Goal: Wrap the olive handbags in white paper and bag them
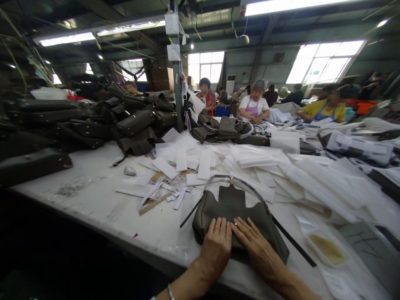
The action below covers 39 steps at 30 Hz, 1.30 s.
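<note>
A dark olive handbag lies on the white worktable near its front edge. Its handle, wrapped in clear plastic, arches away from me, and a strap sticks out on each side. My left hand rests flat on the bag's near face, fingers stretched out. Beside it, my right hand presses on the same face with its fingers spread a little. The two hands nearly meet at the fingertips. Neither is wrapped round the bag. A flap with a metal clasp shows beyond the fingers.
Heaps of dark bags stand on the left and back of the table. White foam sheets and paper strips lie beyond the handbag. At right is a shallow tray with yellowish contents. Several co-workers sit farther back, near a post.
</note>
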Each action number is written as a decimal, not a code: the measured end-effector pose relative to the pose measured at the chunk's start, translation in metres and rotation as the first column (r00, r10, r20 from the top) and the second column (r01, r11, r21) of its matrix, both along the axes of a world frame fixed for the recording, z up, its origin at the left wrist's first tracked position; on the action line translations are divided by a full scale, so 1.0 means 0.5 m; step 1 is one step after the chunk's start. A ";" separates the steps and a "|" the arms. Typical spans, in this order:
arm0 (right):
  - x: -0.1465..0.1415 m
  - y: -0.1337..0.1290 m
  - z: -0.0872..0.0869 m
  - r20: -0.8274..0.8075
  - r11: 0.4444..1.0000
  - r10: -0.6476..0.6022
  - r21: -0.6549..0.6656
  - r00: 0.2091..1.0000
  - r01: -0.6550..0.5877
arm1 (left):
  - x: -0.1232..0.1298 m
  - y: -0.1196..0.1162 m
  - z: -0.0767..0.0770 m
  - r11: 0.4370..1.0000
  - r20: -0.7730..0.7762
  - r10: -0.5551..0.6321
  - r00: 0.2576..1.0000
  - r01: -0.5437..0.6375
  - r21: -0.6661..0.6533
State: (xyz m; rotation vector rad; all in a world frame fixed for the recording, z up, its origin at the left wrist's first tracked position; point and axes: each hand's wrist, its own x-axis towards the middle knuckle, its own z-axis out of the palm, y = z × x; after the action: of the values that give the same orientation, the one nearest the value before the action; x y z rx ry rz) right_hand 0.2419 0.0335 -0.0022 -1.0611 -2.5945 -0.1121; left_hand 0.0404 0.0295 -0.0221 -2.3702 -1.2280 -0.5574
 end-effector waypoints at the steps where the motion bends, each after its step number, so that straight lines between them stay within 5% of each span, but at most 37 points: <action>1: 0.000 -0.001 0.006 -0.006 0.999 -0.003 -0.038 1.000 0.003 | -0.002 -0.002 -0.004 1.000 0.010 -0.007 1.000 0.007 0.028; 5: 0.000 0.022 0.079 0.012 0.930 -0.001 -0.366 1.000 0.005 | -0.005 -0.002 0.009 1.000 0.015 -0.016 1.000 0.017 -0.006; 8: 0.000 0.050 0.115 0.011 0.902 -0.059 -0.429 0.998 0.058 | -0.006 -0.002 0.025 0.998 -0.023 -0.026 0.999 0.025 -0.054; 14: 0.005 0.069 0.075 0.052 0.915 -0.057 -0.398 0.997 0.072 | -0.042 -0.024 0.047 0.998 -0.044 -0.028 0.999 0.026 -0.052; 18: 0.003 0.059 0.078 0.014 0.909 -0.068 -0.411 0.998 0.068 | -0.071 -0.047 0.035 0.999 0.019 0.013 1.000 -0.013 -0.036; 23: -0.008 0.044 0.091 0.012 0.882 -0.032 -0.470 0.999 0.034 | -0.114 -0.049 0.024 0.993 0.033 0.023 0.999 -0.027 0.117; 28: -0.001 0.046 0.063 -0.049 0.910 0.039 -0.412 0.998 -0.056 | -0.155 -0.038 0.030 0.958 -0.039 0.012 0.999 0.000 0.287; 36: -0.035 0.076 0.067 -0.064 0.897 0.091 -0.429 0.994 -0.110 | -0.123 0.002 -0.004 0.980 -0.059 -0.008 0.998 0.020 0.198; 39: -0.054 0.084 0.064 -0.059 0.894 0.087 -0.437 0.994 -0.104 | -0.109 0.018 -0.008 0.999 -0.096 -0.024 0.995 0.027 0.036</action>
State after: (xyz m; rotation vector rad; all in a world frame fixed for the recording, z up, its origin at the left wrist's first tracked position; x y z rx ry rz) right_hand 0.2149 0.0754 0.0297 -1.0551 -2.6959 0.5402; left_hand -0.0139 0.0387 -0.0259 -2.3560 -1.1374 -0.4645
